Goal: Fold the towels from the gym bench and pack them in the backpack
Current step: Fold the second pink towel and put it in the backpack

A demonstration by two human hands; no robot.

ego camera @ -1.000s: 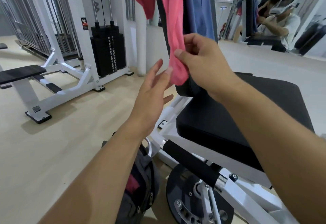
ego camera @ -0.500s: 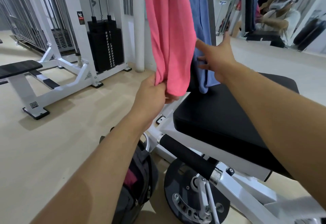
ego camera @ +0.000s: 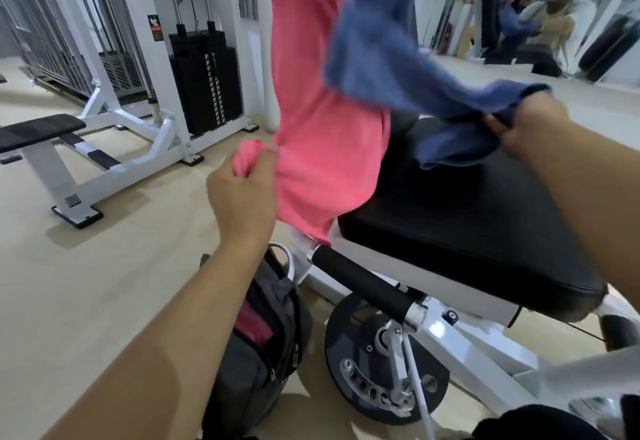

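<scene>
A pink towel (ego camera: 318,100) hangs down from the top of the gym bench's upright back. My left hand (ego camera: 242,193) grips its lower left corner, bunched in the fist. A blue towel (ego camera: 398,68) stretches from the backrest out to the right, blurred with motion. My right hand (ego camera: 526,124) grips its end above the black bench seat (ego camera: 467,217). A grey backpack (ego camera: 263,346) stands open on the floor below my left forearm, with something pink inside it.
The bench's black foam roller (ego camera: 363,280) and round pivot plate (ego camera: 384,363) sit right of the backpack. A white weight-stack machine (ego camera: 204,82) and a flat bench (ego camera: 38,131) stand at the left. A mirror (ego camera: 540,9) at the back right reflects a person.
My right hand has taken hold of the blue towel and pulled it out to the right off the backrest. My left hand keeps its grip on the pink towel's corner.
</scene>
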